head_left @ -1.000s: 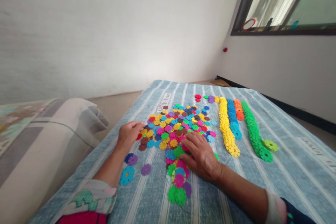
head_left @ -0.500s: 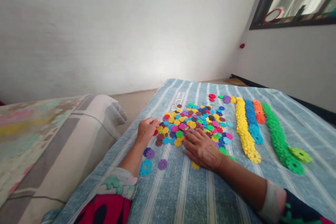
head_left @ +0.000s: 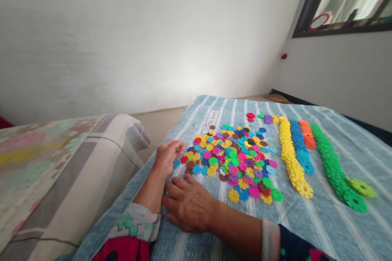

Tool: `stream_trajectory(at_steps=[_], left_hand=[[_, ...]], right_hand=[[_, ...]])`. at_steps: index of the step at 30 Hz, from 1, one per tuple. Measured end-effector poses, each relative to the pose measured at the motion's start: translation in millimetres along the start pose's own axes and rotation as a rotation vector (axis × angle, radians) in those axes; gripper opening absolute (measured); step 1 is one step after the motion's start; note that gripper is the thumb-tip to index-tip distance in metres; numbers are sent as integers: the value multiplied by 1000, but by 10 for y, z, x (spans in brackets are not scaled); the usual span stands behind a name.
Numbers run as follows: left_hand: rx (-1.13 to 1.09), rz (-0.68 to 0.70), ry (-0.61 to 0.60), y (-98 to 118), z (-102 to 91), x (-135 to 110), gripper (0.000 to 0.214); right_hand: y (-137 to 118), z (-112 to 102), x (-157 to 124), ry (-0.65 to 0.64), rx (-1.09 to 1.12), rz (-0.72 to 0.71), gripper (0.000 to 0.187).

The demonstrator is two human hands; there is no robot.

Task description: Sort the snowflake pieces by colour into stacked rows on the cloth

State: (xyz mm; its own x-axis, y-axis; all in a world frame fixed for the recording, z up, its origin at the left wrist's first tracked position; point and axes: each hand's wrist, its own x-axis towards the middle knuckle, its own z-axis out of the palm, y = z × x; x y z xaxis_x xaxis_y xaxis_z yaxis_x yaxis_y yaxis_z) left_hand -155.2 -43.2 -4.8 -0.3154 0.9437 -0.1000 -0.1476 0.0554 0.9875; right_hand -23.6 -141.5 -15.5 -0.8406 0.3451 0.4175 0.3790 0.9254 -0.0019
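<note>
A loose heap of small notched plastic discs (head_left: 232,153), in many colours, lies on a blue striped cloth (head_left: 211,248). At the heap's left side is my left hand (head_left: 168,155), its fingers curled together; whether something sits inside them is hidden. My right hand (head_left: 191,204) lies palm down on the cloth, close to my left wrist, fingers slightly apart and their tips hidden. It covers the spot where a few blue and purple discs lay. A red disc (head_left: 184,159) is beside my left fingertips.
Overlapping rows of yellow discs (head_left: 289,151), blue discs (head_left: 298,144), orange discs (head_left: 307,134) and green discs (head_left: 332,163) run along the right. A lime disc (head_left: 361,188) lies by the green row. To the left stands a fabric-covered surface (head_left: 119,147); a wall (head_left: 122,40) rises behind.
My right hand has moved left and nearer, off the heap and over the loose blue and purple discs. My left hand has shifted slightly left and turned. More of the heap's near side shows.
</note>
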Motion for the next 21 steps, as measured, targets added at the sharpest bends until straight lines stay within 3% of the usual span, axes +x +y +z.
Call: stream_trajectory(at_steps=[4,9,15,19,21], left_hand=[[22,9,-10,13,4,-2,28],[218,96,-9,-16,41,-20,30],[430,159,-35,-71,61,-5,36],[498,201,-20,-96,64,22,36],[537,231,-16,-96,78,18,36]], right_hand=[[152,37,2,11,-65,4,21],[489,-47,-156,-16,-187,142,21],[883,-295,-491,-49,-209,394,18],[917,-391,-748,52,-189,670,27],[860,-410,-871,62,-158,743,33]])
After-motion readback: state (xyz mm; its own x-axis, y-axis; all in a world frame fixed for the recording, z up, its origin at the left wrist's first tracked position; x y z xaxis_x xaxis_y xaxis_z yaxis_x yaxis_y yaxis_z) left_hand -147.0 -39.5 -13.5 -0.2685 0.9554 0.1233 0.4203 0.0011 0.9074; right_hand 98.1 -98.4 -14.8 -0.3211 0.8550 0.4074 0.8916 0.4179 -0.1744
